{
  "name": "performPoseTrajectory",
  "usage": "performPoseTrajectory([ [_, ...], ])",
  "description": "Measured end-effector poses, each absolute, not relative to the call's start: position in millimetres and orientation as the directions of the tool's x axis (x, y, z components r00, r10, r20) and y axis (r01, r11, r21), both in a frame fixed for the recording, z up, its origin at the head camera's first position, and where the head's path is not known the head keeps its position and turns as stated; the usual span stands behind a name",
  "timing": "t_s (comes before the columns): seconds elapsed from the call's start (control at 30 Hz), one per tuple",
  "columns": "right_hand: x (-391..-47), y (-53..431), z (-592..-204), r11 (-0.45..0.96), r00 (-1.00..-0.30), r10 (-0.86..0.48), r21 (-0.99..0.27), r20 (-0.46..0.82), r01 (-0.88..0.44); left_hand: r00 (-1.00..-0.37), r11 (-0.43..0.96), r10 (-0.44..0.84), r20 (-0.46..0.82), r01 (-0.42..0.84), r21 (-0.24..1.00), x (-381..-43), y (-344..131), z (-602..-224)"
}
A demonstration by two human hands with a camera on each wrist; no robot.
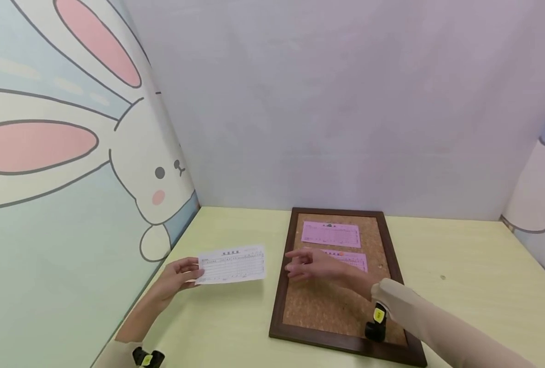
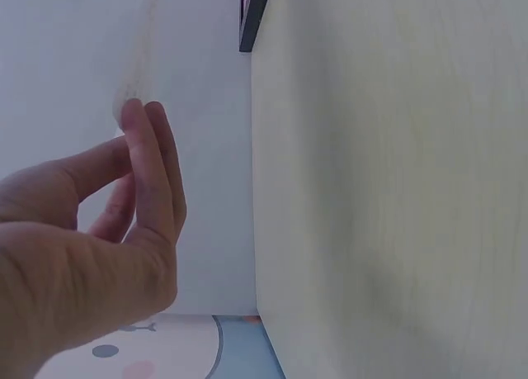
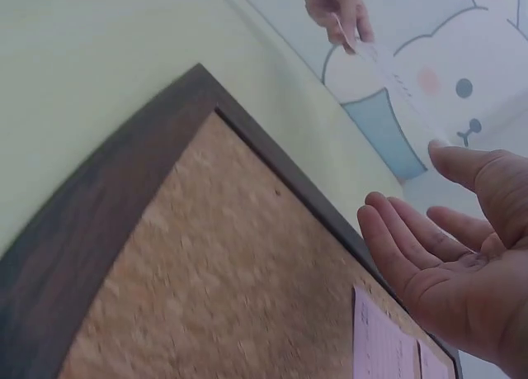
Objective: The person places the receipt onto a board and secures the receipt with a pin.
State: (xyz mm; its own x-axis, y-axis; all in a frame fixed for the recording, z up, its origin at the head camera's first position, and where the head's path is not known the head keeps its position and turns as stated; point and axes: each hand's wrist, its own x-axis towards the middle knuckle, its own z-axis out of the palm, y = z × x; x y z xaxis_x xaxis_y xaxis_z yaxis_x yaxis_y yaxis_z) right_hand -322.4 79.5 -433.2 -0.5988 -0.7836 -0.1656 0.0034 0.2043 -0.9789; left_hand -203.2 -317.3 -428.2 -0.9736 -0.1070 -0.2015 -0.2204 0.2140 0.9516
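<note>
My left hand [image 1: 173, 280] pinches the left end of a white printed paper form [image 1: 233, 263], held up above the table. The left wrist view shows the paper nearly edge-on between thumb and fingers [image 2: 148, 160]. Over the corkboard [image 1: 323, 312] is my right hand [image 1: 316, 265], fingers loosely bent and thumb apart, with nothing in its grasp. Its fingertips point toward the white form, across the board's left frame. A pink form [image 1: 331, 235] lies on the upper cork with a dark pin at its top. Below it, a second pink form [image 1: 357, 260] with an orange pin is partly hidden by my right hand.
The corkboard's dark brown frame [image 1: 279, 306] lies on a pale yellow table [image 1: 466, 296]. A pale grey wall [image 1: 337, 102] stands behind it. At the left, a side panel carries a cartoon rabbit [image 1: 153, 168]; another printed panel [image 1: 539, 204] stands right.
</note>
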Motion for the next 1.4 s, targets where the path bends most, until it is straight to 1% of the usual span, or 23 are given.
performPoseTrajectory([
  [0.13,-316,69,-435,0.146,-0.581,-0.796,-0.986,-0.169,0.087,-0.976,0.21,-0.062,-0.209,-0.218,0.953,-208,-305,-427],
  [0.23,-312,65,-437,0.117,-0.577,-0.8,-0.986,-0.164,0.117,-0.978,0.208,-0.02,-0.208,-0.208,0.956,-214,-297,-429],
  [0.37,-311,62,-441,0.098,-0.591,-0.795,-0.99,-0.138,0.1,-0.979,0.196,0.032,-0.204,-0.194,0.961,-221,-289,-434],
  [0.5,-313,66,-444,0.09,-0.611,-0.781,-0.992,-0.125,0.088,-0.977,0.197,0.026,-0.212,-0.203,0.959,-223,-280,-436],
  [0.67,-316,75,-445,0.128,-0.662,-0.738,-0.991,-0.129,0.051,-0.976,0.198,0.027,-0.216,-0.207,0.958,-226,-266,-436],
  [0.8,-319,82,-445,0.142,-0.703,-0.701,-0.99,-0.117,0.023,-0.975,0.197,0.066,-0.214,-0.197,0.96,-230,-257,-435],
  [1.0,-322,95,-448,0.15,-0.74,-0.657,-0.987,-0.146,0.061,-0.967,0.201,0.114,-0.229,-0.203,0.958,-233,-244,-434],
  [1.13,-321,105,-446,0.197,-0.776,-0.606,-0.978,-0.177,0.069,-0.964,0.202,0.141,-0.227,-0.196,0.959,-236,-234,-433],
  [1.23,-321,113,-445,0.233,-0.793,-0.578,-0.97,-0.191,0.064,-0.96,0.195,0.163,-0.228,-0.195,0.961,-239,-226,-433],
  [1.4,-320,126,-445,0.243,-0.802,-0.566,-0.968,-0.193,0.062,-0.952,0.191,0.193,-0.236,-0.2,0.961,-244,-214,-435],
])
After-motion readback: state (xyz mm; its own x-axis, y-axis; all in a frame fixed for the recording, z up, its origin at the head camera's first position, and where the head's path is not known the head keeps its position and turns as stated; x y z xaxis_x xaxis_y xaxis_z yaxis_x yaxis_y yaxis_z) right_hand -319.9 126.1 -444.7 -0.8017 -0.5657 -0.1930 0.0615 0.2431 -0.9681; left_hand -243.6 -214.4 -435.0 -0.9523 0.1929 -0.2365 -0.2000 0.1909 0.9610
